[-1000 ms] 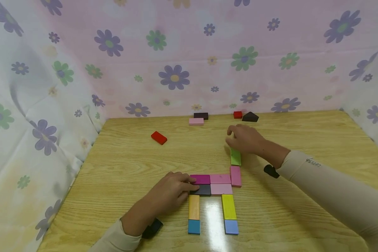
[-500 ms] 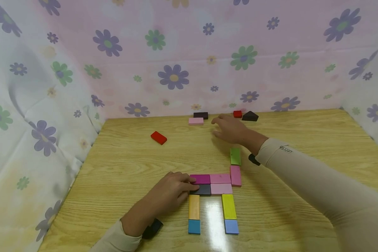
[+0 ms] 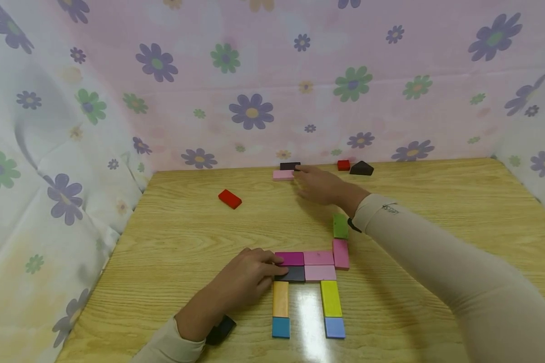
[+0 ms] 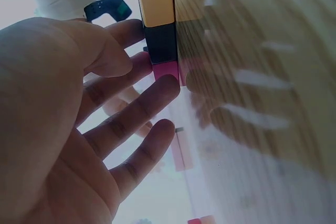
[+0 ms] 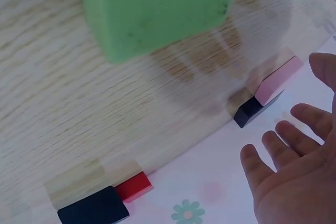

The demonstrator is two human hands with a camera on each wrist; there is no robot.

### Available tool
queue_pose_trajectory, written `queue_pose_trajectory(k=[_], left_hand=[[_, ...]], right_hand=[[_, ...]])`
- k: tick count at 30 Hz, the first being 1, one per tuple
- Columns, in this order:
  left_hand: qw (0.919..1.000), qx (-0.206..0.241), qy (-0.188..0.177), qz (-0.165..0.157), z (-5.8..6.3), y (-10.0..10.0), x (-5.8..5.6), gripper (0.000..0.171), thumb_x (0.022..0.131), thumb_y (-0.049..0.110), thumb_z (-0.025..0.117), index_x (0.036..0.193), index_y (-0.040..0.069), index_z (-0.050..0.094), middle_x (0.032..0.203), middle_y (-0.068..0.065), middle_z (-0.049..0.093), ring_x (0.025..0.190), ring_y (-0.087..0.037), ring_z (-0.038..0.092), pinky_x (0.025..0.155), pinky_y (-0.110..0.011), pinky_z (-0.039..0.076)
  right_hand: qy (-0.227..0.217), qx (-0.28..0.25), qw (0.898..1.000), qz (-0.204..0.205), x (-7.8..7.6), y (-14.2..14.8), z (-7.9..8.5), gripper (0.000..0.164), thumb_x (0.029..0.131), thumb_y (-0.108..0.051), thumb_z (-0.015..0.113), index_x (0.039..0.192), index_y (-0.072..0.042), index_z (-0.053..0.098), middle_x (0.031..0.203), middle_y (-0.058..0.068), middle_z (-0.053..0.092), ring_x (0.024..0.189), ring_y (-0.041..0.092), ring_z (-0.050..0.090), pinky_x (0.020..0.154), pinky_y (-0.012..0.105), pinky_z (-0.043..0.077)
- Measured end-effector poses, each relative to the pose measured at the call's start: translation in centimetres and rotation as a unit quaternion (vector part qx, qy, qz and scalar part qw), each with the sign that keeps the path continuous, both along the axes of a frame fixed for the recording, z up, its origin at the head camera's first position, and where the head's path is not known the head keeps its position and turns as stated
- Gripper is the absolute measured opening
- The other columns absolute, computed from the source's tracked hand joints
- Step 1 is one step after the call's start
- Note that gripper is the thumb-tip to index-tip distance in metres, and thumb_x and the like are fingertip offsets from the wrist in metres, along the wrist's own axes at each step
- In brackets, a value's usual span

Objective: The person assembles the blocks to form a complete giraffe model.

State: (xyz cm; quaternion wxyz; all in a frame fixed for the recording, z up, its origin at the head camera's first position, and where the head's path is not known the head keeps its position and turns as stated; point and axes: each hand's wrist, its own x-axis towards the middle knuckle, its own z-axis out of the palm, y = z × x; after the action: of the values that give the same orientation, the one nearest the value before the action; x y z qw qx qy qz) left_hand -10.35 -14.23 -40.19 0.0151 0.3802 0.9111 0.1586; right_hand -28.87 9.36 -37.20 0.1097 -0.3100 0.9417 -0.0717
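My left hand (image 3: 250, 275) rests its fingertips on the left end of a magenta block (image 3: 291, 258) and a dark grey block (image 3: 295, 274). In the left wrist view its fingers (image 4: 157, 100) spread loosely beside their edges. Two pink blocks, a pink upright one (image 3: 340, 254) and a green block (image 3: 340, 226) join them at the right. Below stand two legs: an orange block (image 3: 280, 299) over a blue one, and a yellow block (image 3: 331, 298) over a light blue one. At the back my right hand (image 3: 320, 185) reaches, fingers spread and empty, to a light pink block (image 3: 282, 175) and a black block (image 3: 289, 166).
A red block (image 3: 229, 199) lies apart at the back left. Near the floral cloth (image 3: 272, 75) sit a small red block (image 3: 343, 165) and a black angled block (image 3: 362, 168). The cloth closes off the wooden table (image 3: 186, 227) at the back and sides.
My right hand has moved from above the green block leftward and back to the pink and black blocks. My left hand has stayed in place.
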Motion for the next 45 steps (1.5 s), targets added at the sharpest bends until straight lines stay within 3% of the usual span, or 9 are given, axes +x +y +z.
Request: queue_pose_trajectory(k=[7, 15, 20, 27, 35, 41, 45], left_hand=[[1.0, 0.004, 0.001, -0.002, -0.1, -0.1, 0.0, 0.031, 0.097, 0.01, 0.057, 0.12, 0.022, 0.075, 0.12, 0.004, 0.07, 0.116, -0.014, 0.064, 0.098, -0.038, 0.052], [1.0, 0.006, 0.004, -0.004, -0.1, -0.1, 0.0, 0.03, 0.097, 0.011, 0.058, 0.119, 0.022, 0.076, 0.121, 0.004, 0.07, 0.115, -0.014, 0.064, 0.096, -0.036, 0.052], [0.9999, 0.009, 0.006, -0.006, -0.1, -0.1, 0.0, 0.03, 0.097, 0.01, 0.058, 0.119, 0.021, 0.076, 0.12, 0.004, 0.07, 0.114, -0.013, 0.064, 0.096, -0.037, 0.052], [0.9999, 0.01, 0.012, -0.007, 0.0, -0.1, 0.0, 0.031, 0.096, 0.01, 0.058, 0.118, 0.022, 0.076, 0.119, 0.005, 0.07, 0.114, -0.012, 0.065, 0.096, -0.036, 0.052], [0.9998, 0.011, 0.013, -0.005, -0.2, -0.2, 0.0, 0.031, 0.096, 0.01, 0.058, 0.118, 0.022, 0.076, 0.118, 0.005, 0.07, 0.114, -0.013, 0.064, 0.096, -0.037, 0.052], [0.9999, 0.008, 0.012, -0.003, -0.1, -0.1, 0.1, 0.031, 0.097, 0.01, 0.058, 0.119, 0.022, 0.076, 0.119, 0.004, 0.07, 0.114, -0.013, 0.064, 0.097, -0.037, 0.052], [0.9999, 0.008, 0.009, -0.003, -0.1, -0.1, 0.1, 0.031, 0.097, 0.009, 0.058, 0.119, 0.021, 0.076, 0.119, 0.004, 0.07, 0.115, -0.013, 0.064, 0.097, -0.037, 0.052]], right_hand=[[0.003, 0.021, 1.0, 0.022, -0.4, -0.7, 0.0, 0.059, 0.105, -0.021, 0.049, 0.155, 0.004, 0.029, 0.164, 0.023, 0.02, 0.153, 0.038, 0.021, 0.123, 0.051, 0.024], [-0.067, -0.025, 0.997, -0.005, -0.7, -1.5, -0.4, 0.057, 0.107, -0.016, 0.04, 0.16, -0.005, 0.02, 0.167, 0.019, 0.011, 0.153, 0.039, 0.017, 0.124, 0.052, 0.019], [-0.068, -0.018, 0.998, 0.006, -0.6, -1.8, -0.7, 0.056, 0.108, -0.014, 0.033, 0.16, -0.003, 0.015, 0.168, 0.019, 0.009, 0.153, 0.037, 0.017, 0.124, 0.05, 0.019], [-0.061, -0.006, 0.998, 0.014, -0.6, -2.1, -1.0, 0.054, 0.109, -0.015, 0.029, 0.159, -0.002, 0.018, 0.166, 0.02, 0.014, 0.153, 0.036, 0.02, 0.124, 0.049, 0.021], [-0.026, -0.026, 0.999, -0.006, -0.4, -2.4, -0.8, 0.048, 0.109, -0.018, 0.036, 0.154, -0.002, 0.034, 0.155, 0.027, 0.037, 0.144, 0.043, 0.037, 0.117, 0.055, 0.032], [0.04, 0.019, 0.999, 0.005, -0.1, -2.4, -0.9, 0.038, 0.108, -0.015, 0.039, 0.14, -0.001, 0.054, 0.14, 0.028, 0.049, 0.127, 0.041, 0.05, 0.102, 0.054, 0.048], [0.065, 0.04, 0.997, 0.027, 0.0, -2.2, -0.7, 0.031, 0.105, -0.009, 0.044, 0.127, 0.001, 0.064, 0.137, 0.026, 0.055, 0.126, 0.04, 0.054, 0.098, 0.053, 0.052]])
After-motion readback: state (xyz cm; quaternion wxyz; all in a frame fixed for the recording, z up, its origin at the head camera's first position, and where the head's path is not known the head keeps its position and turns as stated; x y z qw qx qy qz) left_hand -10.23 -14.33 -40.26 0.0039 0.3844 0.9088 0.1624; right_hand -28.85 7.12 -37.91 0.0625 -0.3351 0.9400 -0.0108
